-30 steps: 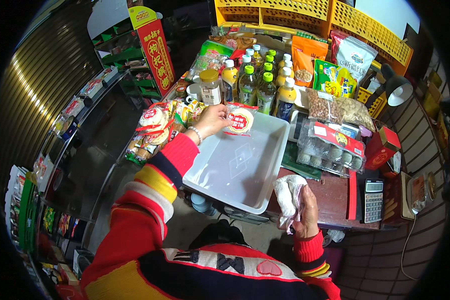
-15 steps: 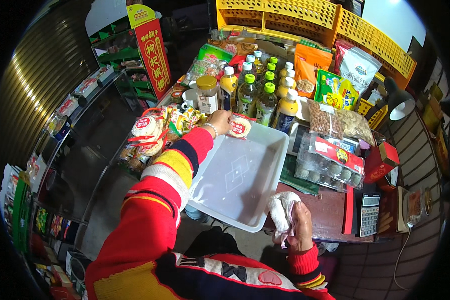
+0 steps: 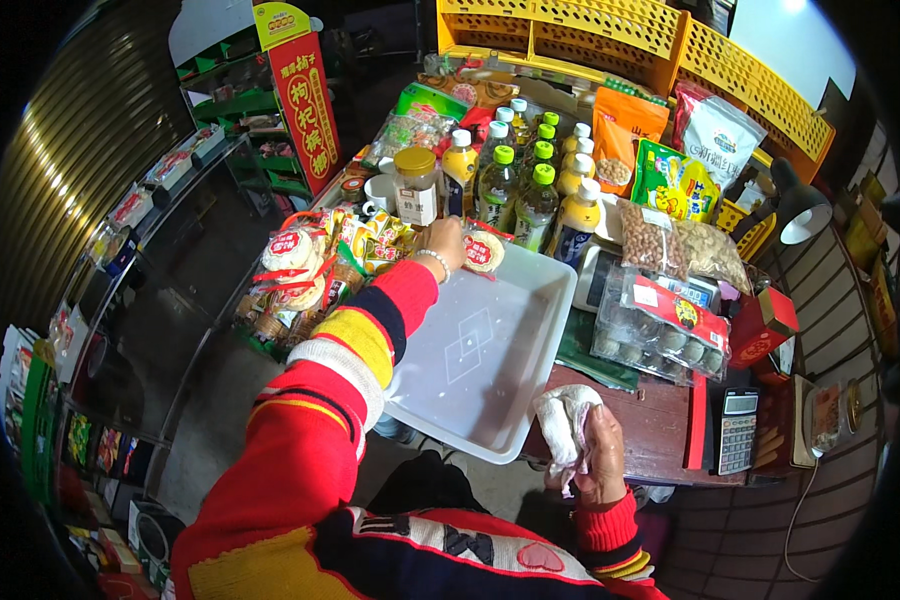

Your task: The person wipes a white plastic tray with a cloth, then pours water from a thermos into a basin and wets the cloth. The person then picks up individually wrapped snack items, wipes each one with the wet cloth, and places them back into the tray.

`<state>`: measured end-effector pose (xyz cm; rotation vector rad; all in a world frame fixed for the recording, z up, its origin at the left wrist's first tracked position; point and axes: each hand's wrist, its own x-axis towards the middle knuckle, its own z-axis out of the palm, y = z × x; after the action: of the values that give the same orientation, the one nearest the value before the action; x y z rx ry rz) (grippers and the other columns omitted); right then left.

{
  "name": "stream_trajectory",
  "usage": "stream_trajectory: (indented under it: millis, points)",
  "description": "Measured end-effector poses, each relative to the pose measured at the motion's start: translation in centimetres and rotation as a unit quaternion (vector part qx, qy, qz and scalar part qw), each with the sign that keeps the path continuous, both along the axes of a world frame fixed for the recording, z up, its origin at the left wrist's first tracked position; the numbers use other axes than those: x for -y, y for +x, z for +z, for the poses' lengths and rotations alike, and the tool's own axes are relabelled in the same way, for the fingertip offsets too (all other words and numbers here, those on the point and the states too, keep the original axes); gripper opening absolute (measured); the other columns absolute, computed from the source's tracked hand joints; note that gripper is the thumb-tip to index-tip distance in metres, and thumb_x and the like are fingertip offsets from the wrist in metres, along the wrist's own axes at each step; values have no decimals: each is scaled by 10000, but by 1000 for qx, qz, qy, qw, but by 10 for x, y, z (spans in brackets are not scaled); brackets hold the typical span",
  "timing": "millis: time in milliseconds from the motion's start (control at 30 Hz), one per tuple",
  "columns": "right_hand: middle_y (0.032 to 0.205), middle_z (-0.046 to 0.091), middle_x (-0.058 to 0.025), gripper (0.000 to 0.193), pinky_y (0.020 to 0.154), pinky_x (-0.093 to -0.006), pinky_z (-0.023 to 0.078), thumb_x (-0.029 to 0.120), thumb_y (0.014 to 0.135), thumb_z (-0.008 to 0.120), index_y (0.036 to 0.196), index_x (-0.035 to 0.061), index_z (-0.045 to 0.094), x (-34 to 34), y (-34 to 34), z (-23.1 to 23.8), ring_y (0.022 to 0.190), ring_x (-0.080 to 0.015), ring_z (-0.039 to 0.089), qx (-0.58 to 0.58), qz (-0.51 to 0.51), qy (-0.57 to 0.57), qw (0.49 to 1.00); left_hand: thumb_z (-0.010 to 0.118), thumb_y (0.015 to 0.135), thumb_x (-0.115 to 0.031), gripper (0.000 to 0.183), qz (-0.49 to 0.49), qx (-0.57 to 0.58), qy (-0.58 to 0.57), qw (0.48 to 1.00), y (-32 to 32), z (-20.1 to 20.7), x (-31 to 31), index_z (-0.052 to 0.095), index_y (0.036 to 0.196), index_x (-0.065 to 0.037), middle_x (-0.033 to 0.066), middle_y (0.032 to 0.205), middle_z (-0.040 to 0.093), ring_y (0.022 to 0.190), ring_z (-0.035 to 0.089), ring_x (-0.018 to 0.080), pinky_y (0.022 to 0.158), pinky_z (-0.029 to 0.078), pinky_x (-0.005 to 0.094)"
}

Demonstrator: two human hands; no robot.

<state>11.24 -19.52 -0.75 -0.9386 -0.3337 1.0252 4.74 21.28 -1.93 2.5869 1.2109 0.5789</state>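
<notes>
My left hand (image 3: 443, 244) reaches to the far left corner of a shallow white plastic tray (image 3: 562, 300). Its fingers curl down there, their tips hidden. Right beside them, a clear packet with a round pale cracker (image 3: 484, 252) and red label leans at the tray's far rim. Whether the fingers grip the packet is not visible. My right hand (image 3: 602, 455) is closed round a crumpled white cloth (image 3: 566, 425), to the right of the tray's near corner. More packets of round crackers (image 3: 290, 250) are piled left of the tray, next to yellow snack packets (image 3: 375, 243).
Behind the tray stand a gold-lidded jar (image 3: 416, 190) and several green-capped bottles (image 3: 535, 208). To the right are an egg carton (image 3: 660, 330), a bag of nuts (image 3: 654, 238), a calculator (image 3: 738, 432) and a desk lamp (image 3: 800, 205). Yellow crates (image 3: 600, 40) line the back.
My left hand has shifted slightly right and away from me, beside the cracker packet. The packet stays at the rim. My right hand keeps the cloth in about the same place.
</notes>
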Motion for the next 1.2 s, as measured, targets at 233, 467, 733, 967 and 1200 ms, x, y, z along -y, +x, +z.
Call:
stream_trajectory:
  millis: [233,467,733,967,1200]
  points:
    - [1022,705,-117,352,753,-327,591,282,963,604,1156,-13,622,-4,-5,3,855,-202,706,0,9,14,1000,650,862,-194,371,-71,28,23,997,-5,43,25,628,1226,-122,207,1002,691,960,657,383,828,524,475]
    - [1024,706,-121,357,747,-324,592,290,965,601,1158,-10,621,-3,-7,8,850,-204,708,18,-7,2,1000,647,877,-221,295,-46,-21,30,998,-5,32,14,683,1153,-122,181,1033,697,967,664,361,824,528,469]
    - [1031,704,-122,362,754,-317,590,291,976,581,1167,-15,611,0,-8,10,864,-201,707,26,8,9,1000,543,875,-95,211,-35,-9,58,998,-3,29,17,647,1057,-77,176,914,703,893,684,369,746,541,479]
    - [1040,700,-126,359,763,-318,588,273,982,568,1188,-19,595,0,-21,23,877,-203,705,42,7,10,999,648,834,-189,299,-60,5,65,996,-31,52,35,626,1107,-68,202,926,684,866,667,389,736,526,499]
    - [1081,691,-149,391,789,-345,591,250,947,607,1211,-37,588,4,-30,19,909,-227,702,15,6,42,999,691,836,-284,293,2,172,224,959,-138,135,144,670,1075,-115,141,887,685,802,669,344,651,530,436]
